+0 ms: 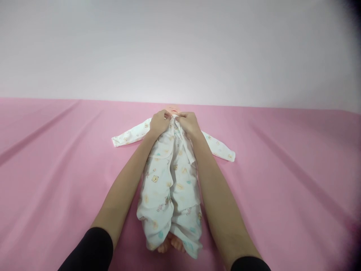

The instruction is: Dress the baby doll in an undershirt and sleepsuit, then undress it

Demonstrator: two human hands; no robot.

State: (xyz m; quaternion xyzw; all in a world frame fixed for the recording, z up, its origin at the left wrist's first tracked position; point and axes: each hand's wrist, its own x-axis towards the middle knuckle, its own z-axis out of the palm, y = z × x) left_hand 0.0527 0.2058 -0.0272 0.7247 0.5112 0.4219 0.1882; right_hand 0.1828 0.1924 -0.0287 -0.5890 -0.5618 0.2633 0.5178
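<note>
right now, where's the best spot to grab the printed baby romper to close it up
Probably at the two front edges by the collar, from the feet end, as the left hand and right hand do: the romper lies face-up on the doll, its opening running down the middle.

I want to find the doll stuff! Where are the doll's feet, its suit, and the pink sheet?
feet [171,244], head view, on the bare toes.
suit [166,188], head view, on the printed front.
pink sheet [282,169], head view, on a bare part.

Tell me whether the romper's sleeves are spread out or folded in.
Spread out: both sleeves of the romper lie flat on the pink sheet, stretched sideways, while the left hand and right hand pinch its collar.
</note>
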